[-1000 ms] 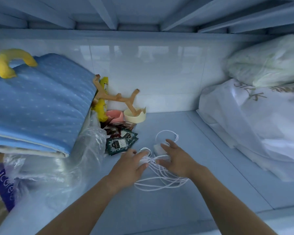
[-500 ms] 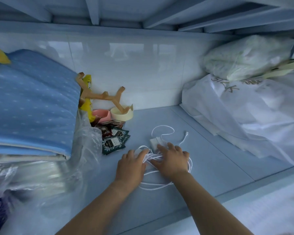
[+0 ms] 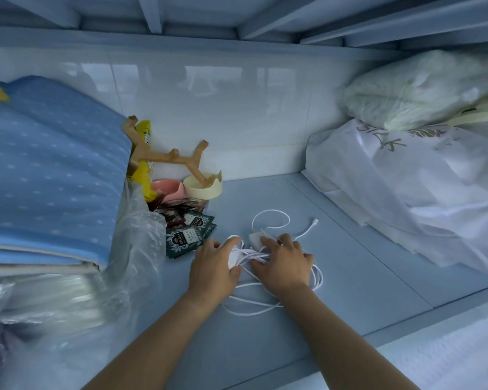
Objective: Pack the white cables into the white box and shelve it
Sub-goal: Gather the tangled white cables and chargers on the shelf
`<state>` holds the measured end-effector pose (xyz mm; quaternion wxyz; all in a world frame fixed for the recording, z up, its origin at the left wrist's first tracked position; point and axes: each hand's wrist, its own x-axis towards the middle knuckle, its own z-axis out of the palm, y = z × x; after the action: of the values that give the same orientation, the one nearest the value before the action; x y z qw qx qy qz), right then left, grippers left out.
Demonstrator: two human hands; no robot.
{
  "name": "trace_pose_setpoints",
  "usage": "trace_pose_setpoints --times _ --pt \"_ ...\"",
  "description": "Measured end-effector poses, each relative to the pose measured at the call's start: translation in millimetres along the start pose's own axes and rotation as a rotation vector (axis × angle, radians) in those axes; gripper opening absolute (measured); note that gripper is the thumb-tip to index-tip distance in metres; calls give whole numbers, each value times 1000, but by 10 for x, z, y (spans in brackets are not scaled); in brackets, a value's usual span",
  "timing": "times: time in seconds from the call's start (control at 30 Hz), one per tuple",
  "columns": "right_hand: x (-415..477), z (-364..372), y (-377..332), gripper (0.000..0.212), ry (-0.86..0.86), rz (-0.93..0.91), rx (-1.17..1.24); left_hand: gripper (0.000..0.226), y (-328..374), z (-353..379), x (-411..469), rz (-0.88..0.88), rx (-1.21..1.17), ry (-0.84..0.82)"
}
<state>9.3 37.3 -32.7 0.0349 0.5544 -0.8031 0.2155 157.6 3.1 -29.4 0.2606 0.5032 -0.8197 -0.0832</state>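
Observation:
A tangle of white cables (image 3: 254,306) lies on the blue shelf board (image 3: 364,263), with a loop and a plug end (image 3: 315,220) trailing toward the back. A small white adapter block (image 3: 255,237) sits at the far edge of the tangle. My left hand (image 3: 213,267) rests on the left side of the bundle, fingers curled around a white round piece. My right hand (image 3: 286,261) lies palm down on the cables, fingers gathering the strands. No white box shows in the head view.
Folded blue bedding (image 3: 48,178) on clear plastic bags (image 3: 104,277) fills the left. Dark tea sachets (image 3: 185,235), a pink bowl (image 3: 166,190), a cream bowl (image 3: 203,188) and a wooden rack (image 3: 169,156) sit behind. White bags (image 3: 406,192) crowd the right.
The view has swung to the right, and both hands have closed in tighter on the cable bundle. The plug end has come into sight behind the right hand.

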Motion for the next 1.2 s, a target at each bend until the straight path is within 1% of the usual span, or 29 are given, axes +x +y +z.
trace_pose_setpoints --times 0.13,0.27,0.4,0.5,0.63,0.7,0.77,0.8,0.83,0.9,1.03,1.2 --pt "-5 41 -13 46 16 0 20 51 -15 19 13 14 68 -32" --pt "0 23 -5 41 -3 -39 79 50 28 -13 -5 15 58 -20" --pt "-47 -36 38 28 26 -99 108 49 46 -48 -73 27 40 12" --pt "-127 -85 75 26 27 -127 128 50 71 -56 -145 44 25 16" --pt "-263 -126 63 34 52 -107 102 46 62 -90 -250 32 -6 -13" --pt "-297 -146 22 44 55 -79 69 46 45 -112 -299 13 5 -20" --pt "-292 -158 -37 58 19 -53 16 45 45 -128 -330 -14 21 -23" --pt "-282 -155 -70 62 7 -37 -17 45 50 -135 -341 -25 24 -23" --pt "-273 -145 -101 61 8 -19 -48 45 56 -139 -351 -34 25 -21" --pt "-270 -111 -142 53 43 23 -69 46 63 -139 -368 -40 32 -15" --pt "-282 -56 -138 36 129 58 -26 50 67 -134 -388 -20 49 2" --pt "-335 -98 -116 30 134 26 28 52 33 -139 -402 -5 20 5"
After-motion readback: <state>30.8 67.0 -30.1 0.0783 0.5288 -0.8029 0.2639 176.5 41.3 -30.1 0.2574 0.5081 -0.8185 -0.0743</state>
